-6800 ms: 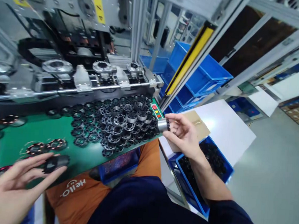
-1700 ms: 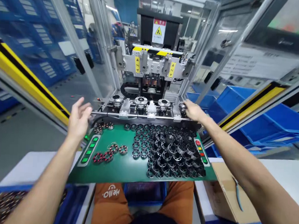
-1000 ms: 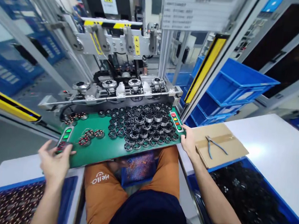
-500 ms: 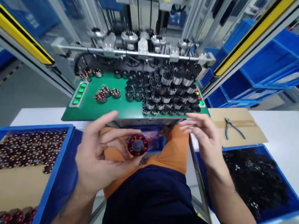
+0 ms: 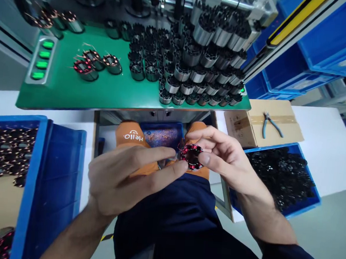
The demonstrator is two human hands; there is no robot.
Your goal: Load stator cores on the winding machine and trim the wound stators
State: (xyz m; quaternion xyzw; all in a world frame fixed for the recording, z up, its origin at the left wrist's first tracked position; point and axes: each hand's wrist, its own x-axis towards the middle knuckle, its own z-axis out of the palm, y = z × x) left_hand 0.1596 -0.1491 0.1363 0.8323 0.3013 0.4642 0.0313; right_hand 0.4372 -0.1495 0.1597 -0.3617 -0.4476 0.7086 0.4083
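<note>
Red-wound ring — partly behind right thumb

A ring-shaped part with glossy red windings around a dark, hollow middle, just right of the frame's center, its round face turned toward the viewer, pinched in the right hand.

Factory assembly station: green bench, lit button panel by its left edge, metal ring parts stacked toward right edge, machine rail along back edge. Blue bin off front-left corner, black-parts bin off front-right, yellow bar past right edge.
</note>
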